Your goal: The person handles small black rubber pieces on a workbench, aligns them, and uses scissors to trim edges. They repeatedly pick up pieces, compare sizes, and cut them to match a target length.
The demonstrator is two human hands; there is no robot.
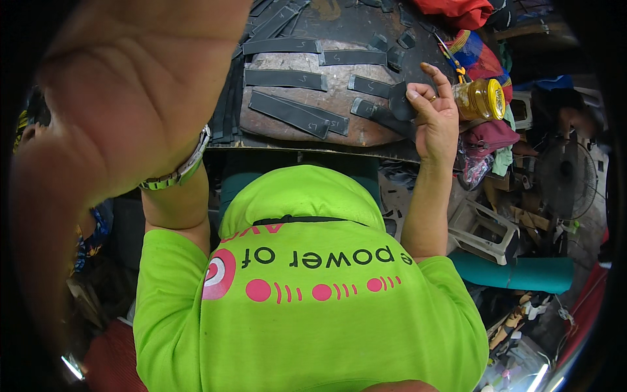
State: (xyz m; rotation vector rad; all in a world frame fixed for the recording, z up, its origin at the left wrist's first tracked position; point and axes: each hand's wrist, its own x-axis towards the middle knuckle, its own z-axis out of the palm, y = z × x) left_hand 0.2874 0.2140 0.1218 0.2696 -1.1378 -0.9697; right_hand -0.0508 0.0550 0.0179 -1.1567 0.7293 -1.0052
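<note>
My left hand [140,98] is very close to the camera, its palm large and blurred at the upper left. Its fingers run out of the picture, and a metal-banded watch [179,171] sits on the wrist. Over the table's right side, my right hand [434,108] pinches a dark rounded flat piece [401,103] at the thumb, with a finger raised. Beside it lie several black flat strips [285,80] with pale marks, spread over a worn brown board [261,61]. A yellow-lidded jar [480,100] of amber contents stands just right of that hand.
More black strips [277,23] pile up at the table's far left. Scissors [450,52] with orange handles and red cloth [457,12] lie at the far right. Lower right are a fan [567,173], a grey plastic frame [482,228] and a teal roll [516,271].
</note>
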